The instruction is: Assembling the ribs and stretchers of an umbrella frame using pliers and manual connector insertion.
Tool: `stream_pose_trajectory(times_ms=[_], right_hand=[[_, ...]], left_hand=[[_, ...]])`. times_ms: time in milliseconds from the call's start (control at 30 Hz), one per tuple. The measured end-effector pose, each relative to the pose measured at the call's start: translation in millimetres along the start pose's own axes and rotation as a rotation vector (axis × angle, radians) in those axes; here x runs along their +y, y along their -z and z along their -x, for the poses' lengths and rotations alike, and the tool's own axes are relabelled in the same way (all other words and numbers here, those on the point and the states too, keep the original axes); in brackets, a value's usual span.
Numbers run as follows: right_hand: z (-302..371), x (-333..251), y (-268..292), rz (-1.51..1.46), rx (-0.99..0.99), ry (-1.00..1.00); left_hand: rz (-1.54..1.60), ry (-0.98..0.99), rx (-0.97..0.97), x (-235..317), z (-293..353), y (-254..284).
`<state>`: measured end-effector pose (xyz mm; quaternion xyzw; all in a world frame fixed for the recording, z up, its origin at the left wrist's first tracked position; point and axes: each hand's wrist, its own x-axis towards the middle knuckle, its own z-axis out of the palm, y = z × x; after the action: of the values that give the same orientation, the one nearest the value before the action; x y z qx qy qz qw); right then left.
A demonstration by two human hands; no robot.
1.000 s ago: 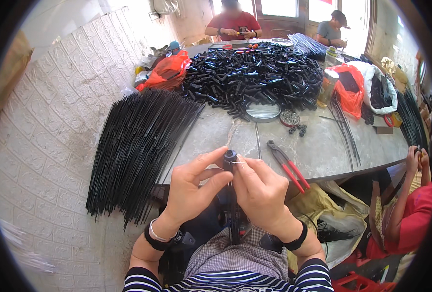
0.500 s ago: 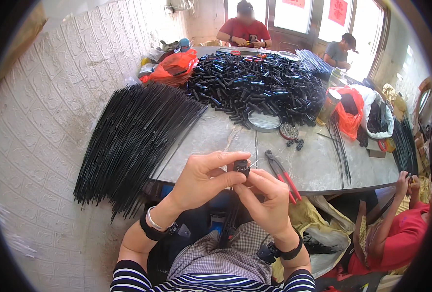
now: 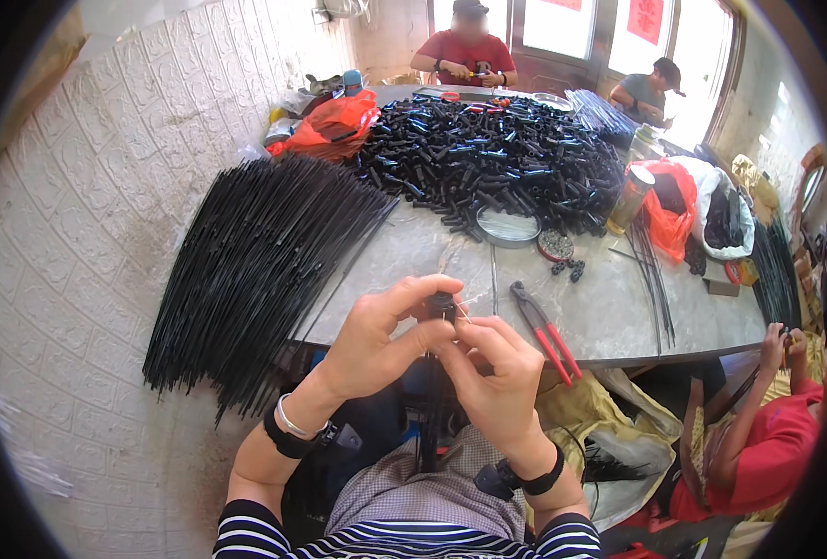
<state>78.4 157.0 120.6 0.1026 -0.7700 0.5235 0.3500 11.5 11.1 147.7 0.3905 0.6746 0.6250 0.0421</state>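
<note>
My left hand point(image 3: 376, 331) grips a short black cylindrical piece point(image 3: 442, 306), thumb and forefinger closed round its upper end. Below it, dark thin rods point(image 3: 429, 424) run down toward my lap; whether they join the piece is hidden by my fingers. Close against the piece, my right hand point(image 3: 497, 368) pinches a thin pale wire point(image 3: 464, 309) that sticks out beside its top. Red-handled pincers point(image 3: 546, 333) lie on the table right of my hands. Beyond them stand a round dish of pale wires point(image 3: 511, 244) and several small black knobs point(image 3: 569, 270).
A thick sheaf of black rods point(image 3: 259, 279) overhangs the table's left edge. Black tubular parts point(image 3: 497, 163) are heaped at the back. Bags, including an orange one point(image 3: 671, 210), stand right. A co-worker in red point(image 3: 758, 447) sits near right; two more people sit at the far side.
Both my hands have shifted slightly left with the black piece. My right fingers have dropped a little from its top, and the pale wire shows more clearly.
</note>
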Motion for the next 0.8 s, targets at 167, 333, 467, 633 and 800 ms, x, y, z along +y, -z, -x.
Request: stream_pose_trajectory(times_ms=[167, 333, 467, 633, 800], right_hand=[[-2, 6, -2, -0.187, -0.077, -0.255], [-7, 14, -6, -0.548, -0.244, -0.473], [3, 21, -6, -0.508, -0.351, -0.395], [26, 18, -5, -0.578, -0.573, -0.518], [5, 1, 0, -0.395, -0.463, -0.358]], left_hand=[[-0.096, -0.019, 0.017, 5, 3, 0], [-0.154, -0.047, 0.008, 13, 8, 7], [0.013, -0.003, 0.050, 5, 10, 6], [0.312, 0.039, 0.025, -6, 7, 5], [0.571, 0.083, -0.085, 22, -14, -1]])
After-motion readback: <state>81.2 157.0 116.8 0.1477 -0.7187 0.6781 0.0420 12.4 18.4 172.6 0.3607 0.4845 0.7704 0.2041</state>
